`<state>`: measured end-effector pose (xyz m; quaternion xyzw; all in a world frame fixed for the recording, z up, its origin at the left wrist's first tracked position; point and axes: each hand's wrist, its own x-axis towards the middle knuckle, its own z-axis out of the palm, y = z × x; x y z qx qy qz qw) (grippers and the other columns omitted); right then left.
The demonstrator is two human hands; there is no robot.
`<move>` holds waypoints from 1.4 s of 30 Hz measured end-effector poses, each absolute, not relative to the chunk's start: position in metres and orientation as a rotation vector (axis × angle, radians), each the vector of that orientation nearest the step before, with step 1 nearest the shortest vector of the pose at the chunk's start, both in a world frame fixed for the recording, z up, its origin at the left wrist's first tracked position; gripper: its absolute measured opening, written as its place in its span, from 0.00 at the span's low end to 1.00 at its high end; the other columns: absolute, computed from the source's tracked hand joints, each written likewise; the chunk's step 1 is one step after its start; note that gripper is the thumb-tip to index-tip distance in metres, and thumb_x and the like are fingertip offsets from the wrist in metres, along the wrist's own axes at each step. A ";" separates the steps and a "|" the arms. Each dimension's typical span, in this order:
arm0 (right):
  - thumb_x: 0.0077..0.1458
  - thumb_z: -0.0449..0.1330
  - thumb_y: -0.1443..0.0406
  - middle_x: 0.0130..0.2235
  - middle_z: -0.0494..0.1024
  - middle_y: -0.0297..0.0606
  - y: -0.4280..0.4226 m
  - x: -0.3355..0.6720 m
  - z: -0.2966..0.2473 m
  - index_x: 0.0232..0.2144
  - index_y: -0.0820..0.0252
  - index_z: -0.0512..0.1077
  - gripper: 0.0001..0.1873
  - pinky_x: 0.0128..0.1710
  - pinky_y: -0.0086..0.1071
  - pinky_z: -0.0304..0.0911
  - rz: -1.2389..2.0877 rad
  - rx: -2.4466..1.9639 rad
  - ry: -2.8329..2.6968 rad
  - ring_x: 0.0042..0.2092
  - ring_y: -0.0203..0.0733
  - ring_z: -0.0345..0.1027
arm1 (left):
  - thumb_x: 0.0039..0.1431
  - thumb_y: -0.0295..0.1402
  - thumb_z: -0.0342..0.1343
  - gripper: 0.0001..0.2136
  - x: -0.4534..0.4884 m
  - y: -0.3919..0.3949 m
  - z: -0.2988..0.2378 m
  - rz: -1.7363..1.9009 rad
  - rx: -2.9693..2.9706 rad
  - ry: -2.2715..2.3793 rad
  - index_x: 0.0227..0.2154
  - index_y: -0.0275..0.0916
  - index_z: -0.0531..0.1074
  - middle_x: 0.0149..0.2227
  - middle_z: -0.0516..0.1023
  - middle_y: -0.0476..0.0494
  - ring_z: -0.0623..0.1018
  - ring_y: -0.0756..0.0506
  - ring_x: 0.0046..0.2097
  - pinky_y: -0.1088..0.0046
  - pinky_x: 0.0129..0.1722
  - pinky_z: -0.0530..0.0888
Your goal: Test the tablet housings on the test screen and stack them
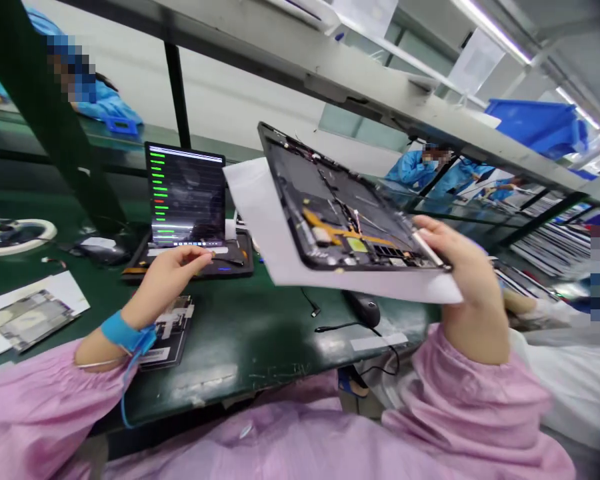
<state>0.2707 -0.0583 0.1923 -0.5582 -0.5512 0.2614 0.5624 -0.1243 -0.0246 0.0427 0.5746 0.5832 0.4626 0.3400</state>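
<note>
Right hand (473,293) closed on the lower edge of an opened tablet housing (337,200), which is held up tilted above the bench, with a white paper sheet (260,213) pinched behind it. Orange flex cable (325,227) lies inside the housing. Left hand (167,283) open, fingers extended, just above the lower edge of a lit tablet (186,193); contact cannot be told from this angle. Blue wrist strap (123,332) on left wrist, cord trailing down. Tablet leans on a dark stand (240,257). Computer mouse (364,309) sits on the green bench (260,380) below the housing. Further left, a grey panel (27,320) lies on white paper, and a white ring-shaped tray (43,230) appears to hold metal parts, though blurred. Far right, a blue plastic bin (535,127) sits on the overhead shelf (330,73), contents hidden; racks (540,243) hold stacked panels. Co-worker in a blue smock (420,170) beyond.
</note>
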 end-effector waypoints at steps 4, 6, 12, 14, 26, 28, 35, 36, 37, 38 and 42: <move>0.43 0.66 0.61 0.40 0.79 0.35 -0.061 0.233 0.126 0.46 0.54 0.70 0.25 0.31 0.32 0.66 1.142 -1.236 -1.136 0.31 0.39 0.72 | 0.46 0.42 0.59 0.16 -0.136 -0.026 0.051 1.351 1.222 1.448 0.35 0.36 0.73 0.32 0.78 0.48 0.72 0.49 0.31 0.75 0.29 0.68; 0.44 0.67 0.62 0.38 0.79 0.34 -0.065 0.214 0.086 0.46 0.54 0.68 0.25 0.31 0.30 0.65 1.285 -1.185 -1.110 0.30 0.37 0.72 | 0.47 0.42 0.60 0.15 -0.142 -0.026 0.055 1.480 1.193 1.520 0.35 0.37 0.74 0.30 0.77 0.50 0.71 0.51 0.29 0.77 0.28 0.66; 0.51 0.60 0.61 0.43 0.78 0.35 -0.068 0.199 0.005 0.53 0.52 0.61 0.26 0.41 0.35 0.67 1.473 -1.146 -1.207 0.38 0.40 0.73 | 0.49 0.42 0.60 0.13 -0.140 -0.030 0.061 1.510 1.309 1.591 0.34 0.38 0.74 0.35 0.78 0.49 0.74 0.49 0.35 0.75 0.38 0.69; 0.54 0.57 0.61 0.46 0.77 0.37 -0.067 0.202 -0.002 0.54 0.52 0.58 0.26 0.44 0.38 0.66 1.400 -1.244 -1.304 0.41 0.41 0.73 | 0.50 0.43 0.59 0.14 -0.134 -0.032 0.061 1.374 1.383 1.563 0.34 0.37 0.74 0.35 0.78 0.48 0.74 0.48 0.36 0.73 0.40 0.70; 0.58 0.49 0.67 0.65 0.53 0.46 -0.071 0.197 0.001 0.62 0.59 0.52 0.30 0.65 0.50 0.43 0.465 -1.452 -2.012 0.68 0.47 0.41 | 0.53 0.42 0.54 0.13 -0.108 -0.041 0.042 0.654 1.782 1.397 0.31 0.38 0.76 0.31 0.79 0.46 0.76 0.46 0.33 0.72 0.34 0.70; 0.59 0.49 0.68 0.61 0.61 0.48 -0.068 0.172 0.019 0.59 0.59 0.59 0.24 0.62 0.48 0.50 0.469 -1.282 -2.261 0.64 0.47 0.51 | 0.52 0.40 0.53 0.12 -0.103 -0.042 0.036 0.567 1.786 1.393 0.29 0.38 0.77 0.30 0.79 0.46 0.76 0.46 0.32 0.73 0.33 0.70; 0.51 0.62 0.69 0.35 0.74 0.37 -0.022 0.092 0.020 0.32 0.60 0.72 0.03 0.45 0.38 0.60 0.691 -1.136 -2.523 0.42 0.43 0.65 | 0.49 0.35 0.51 0.11 -0.100 -0.040 0.022 0.438 1.816 1.447 0.27 0.37 0.77 0.27 0.79 0.47 0.75 0.47 0.28 0.74 0.31 0.68; 0.50 0.63 0.69 0.34 0.74 0.36 -0.017 0.089 0.016 0.29 0.59 0.71 0.03 0.44 0.37 0.59 0.747 -1.125 -2.513 0.40 0.42 0.65 | 0.49 0.35 0.51 0.10 -0.100 -0.039 0.021 0.424 1.820 1.455 0.27 0.37 0.77 0.27 0.79 0.47 0.75 0.47 0.28 0.74 0.31 0.68; 0.50 0.63 0.69 0.32 0.74 0.34 -0.014 0.089 0.013 0.28 0.59 0.71 0.04 0.43 0.36 0.59 0.800 -1.112 -2.501 0.39 0.40 0.64 | 0.48 0.34 0.51 0.10 -0.100 -0.039 0.021 0.409 1.824 1.461 0.27 0.37 0.77 0.27 0.79 0.47 0.75 0.47 0.29 0.74 0.31 0.68; 0.49 0.64 0.69 0.32 0.73 0.33 -0.012 0.089 0.011 0.27 0.59 0.70 0.04 0.43 0.35 0.58 0.836 -1.102 -2.490 0.39 0.40 0.64 | 0.48 0.34 0.51 0.10 -0.099 -0.039 0.021 0.397 1.828 1.462 0.26 0.37 0.77 0.27 0.79 0.47 0.75 0.47 0.29 0.74 0.30 0.67; 0.49 0.63 0.68 0.32 0.72 0.33 -0.014 0.094 0.009 0.27 0.58 0.70 0.04 0.44 0.36 0.56 0.855 -1.100 -2.467 0.39 0.40 0.63 | 0.47 0.34 0.51 0.11 -0.097 -0.039 0.021 0.385 1.821 1.480 0.27 0.38 0.78 0.28 0.80 0.47 0.76 0.47 0.29 0.74 0.29 0.67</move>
